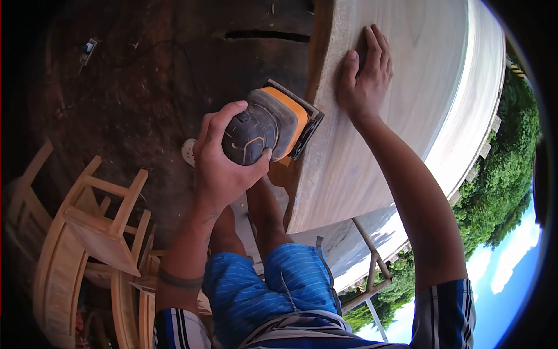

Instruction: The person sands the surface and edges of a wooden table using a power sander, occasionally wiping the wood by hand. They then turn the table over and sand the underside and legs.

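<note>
My left hand is wrapped around the black rounded body of a power sander with an orange band. The sander is tilted, its flat pad facing right against or very close to the near edge of a large pale wooden slab. Its pad's contact face is hidden. To the right, my right hand lies flat on the slab's upper face near that edge, fingers stretched and slightly apart, holding nothing.
Wooden chairs stand at the lower left. A white perforated disc and a small object with a blue part lie on the dark floor. A metal frame shows below the slab. Trees are beyond, at the right.
</note>
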`<state>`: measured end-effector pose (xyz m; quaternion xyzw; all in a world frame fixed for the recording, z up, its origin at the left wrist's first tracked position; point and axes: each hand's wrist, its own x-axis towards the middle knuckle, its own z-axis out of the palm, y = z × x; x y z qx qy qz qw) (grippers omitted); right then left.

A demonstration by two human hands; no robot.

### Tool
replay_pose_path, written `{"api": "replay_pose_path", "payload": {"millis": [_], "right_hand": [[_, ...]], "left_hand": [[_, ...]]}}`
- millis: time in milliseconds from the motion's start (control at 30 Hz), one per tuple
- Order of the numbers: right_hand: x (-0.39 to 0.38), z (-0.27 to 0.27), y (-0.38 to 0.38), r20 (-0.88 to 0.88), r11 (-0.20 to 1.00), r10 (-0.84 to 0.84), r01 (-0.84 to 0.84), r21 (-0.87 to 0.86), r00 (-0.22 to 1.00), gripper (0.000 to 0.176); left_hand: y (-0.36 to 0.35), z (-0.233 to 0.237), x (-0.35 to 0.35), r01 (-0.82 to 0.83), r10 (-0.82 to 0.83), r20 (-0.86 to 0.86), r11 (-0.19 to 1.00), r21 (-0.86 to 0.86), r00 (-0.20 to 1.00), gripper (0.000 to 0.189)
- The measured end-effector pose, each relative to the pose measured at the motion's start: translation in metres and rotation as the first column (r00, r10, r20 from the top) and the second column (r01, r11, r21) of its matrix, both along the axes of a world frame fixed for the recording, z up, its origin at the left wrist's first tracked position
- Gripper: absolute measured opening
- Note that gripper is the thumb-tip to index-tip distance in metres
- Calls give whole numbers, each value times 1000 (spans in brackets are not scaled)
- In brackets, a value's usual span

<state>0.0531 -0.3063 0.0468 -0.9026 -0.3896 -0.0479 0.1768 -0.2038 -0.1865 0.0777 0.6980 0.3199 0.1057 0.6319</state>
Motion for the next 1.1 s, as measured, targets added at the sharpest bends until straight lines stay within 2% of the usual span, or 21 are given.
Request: {"api": "replay_pose_path", "payload": {"millis": [133,233,333,533,667,767,933,1000,1100], "right_hand": [[-1,-1,0,5,1000,0,0,13,1000,53],[-1,-1,0,9,1000,-2,2,9,1000,53],[0,0,0,18,1000,-7,7,-3,1000,53],[-1,0,1,43,1000,-9,10,-16,999,50],[-2,3,2,47,1000,14,-13,-18,999,49],[2,-2,0,42,1000,24,-25,7,999,49],[1,3,5,22,1000,-3,3,19,1000,47],[-1,13,10,-31,999,-55,54,-5,998,49],[0,14,9,-17,998,-58,58,23,998,50]], "left_hand": [[25,-4,28,3,-6,38,995,100,999,77],[26,-8,26,-19,14,42,994,110,999,78],[10,-1,3,44,-42,-25,995,86,999,79],[-10,5,-19,79,-87,37,980,182,996,82],[13,6,12,29,-44,52,963,268,998,82],[33,17,34,60,-62,0,954,294,998,81],[27,38,36,234,-230,-59,883,408,971,84],[17,48,26,320,-300,-115,846,428,947,84],[1,64,12,445,-435,-136,765,465,890,84]]}}
